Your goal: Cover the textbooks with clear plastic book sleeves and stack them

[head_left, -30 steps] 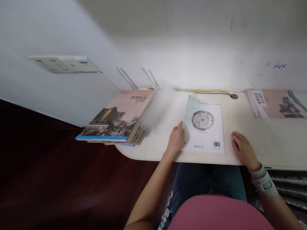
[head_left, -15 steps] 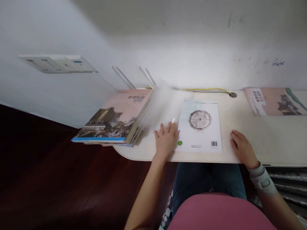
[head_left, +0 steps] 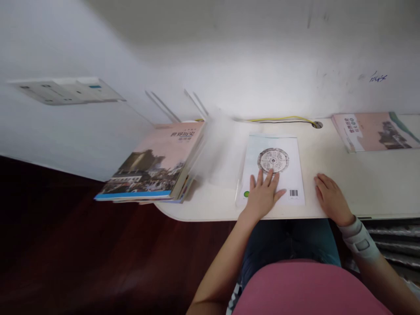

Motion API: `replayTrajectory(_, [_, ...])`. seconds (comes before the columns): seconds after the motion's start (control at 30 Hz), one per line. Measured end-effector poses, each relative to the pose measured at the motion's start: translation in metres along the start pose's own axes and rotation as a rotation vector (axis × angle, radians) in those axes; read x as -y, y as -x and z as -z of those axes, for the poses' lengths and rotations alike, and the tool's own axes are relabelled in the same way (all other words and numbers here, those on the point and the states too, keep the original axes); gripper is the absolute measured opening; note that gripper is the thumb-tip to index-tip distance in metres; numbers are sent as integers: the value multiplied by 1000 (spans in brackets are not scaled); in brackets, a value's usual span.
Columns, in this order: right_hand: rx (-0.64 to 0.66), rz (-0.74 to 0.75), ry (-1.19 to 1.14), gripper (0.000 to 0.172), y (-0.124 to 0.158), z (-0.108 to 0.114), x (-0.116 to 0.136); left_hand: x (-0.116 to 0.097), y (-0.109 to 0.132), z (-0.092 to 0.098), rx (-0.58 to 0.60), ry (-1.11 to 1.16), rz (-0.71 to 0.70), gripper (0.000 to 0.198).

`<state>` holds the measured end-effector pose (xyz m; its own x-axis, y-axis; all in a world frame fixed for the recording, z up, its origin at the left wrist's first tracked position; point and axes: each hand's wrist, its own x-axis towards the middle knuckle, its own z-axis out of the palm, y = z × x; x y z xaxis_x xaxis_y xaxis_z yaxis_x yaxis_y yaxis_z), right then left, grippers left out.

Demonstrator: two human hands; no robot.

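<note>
A pale blue-white book [head_left: 288, 175] lies back cover up on the white desk [head_left: 361, 192], showing a round grey emblem and a barcode. My left hand [head_left: 263, 195] lies flat on its lower half, fingers spread, open. My right hand [head_left: 331, 199] rests on the desk just right of the book, fingers loosely curled and holding nothing; a grey brace wraps that wrist. A clear plastic sheet [head_left: 219, 153] lies blurred to the left of the book.
A stack of books with a pink cover [head_left: 154, 164] overhangs the desk's left end. Another pink book [head_left: 374, 130] lies at the far right. A yellow cable [head_left: 282, 119] runs along the wall to a desk hole. Dark red floor lies to the left.
My left hand moved right from the book's left edge onto the cover and flattened. The right hand stayed put. The view shifted slightly.
</note>
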<state>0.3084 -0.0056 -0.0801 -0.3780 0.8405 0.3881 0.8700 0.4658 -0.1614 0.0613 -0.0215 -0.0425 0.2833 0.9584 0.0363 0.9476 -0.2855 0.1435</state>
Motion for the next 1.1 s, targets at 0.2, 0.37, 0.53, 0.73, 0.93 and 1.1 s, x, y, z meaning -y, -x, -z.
replayTrajectory(0.2, [-5,-34,-5,41,-2,0,3,31,16,0,-5,-53,189,64])
replayTrajectory(0.37, [-5,8,52,38,-2,1,2,53,27,4,-61,-19,166,70])
replayTrajectory(0.53, [-26,21,65,38,-2,0,1,42,22,1,-24,-71,155,72])
replayTrajectory(0.73, [-26,6,44,38,-2,-1,2,23,11,-4,-55,-54,91,71])
replayTrajectory(0.93, [-13,-23,45,45,-2,6,7,41,30,-4,-217,-12,299,73])
replayTrajectory(1.1, [8,62,120,45,-10,21,32,76,65,-8,-373,264,552,64])
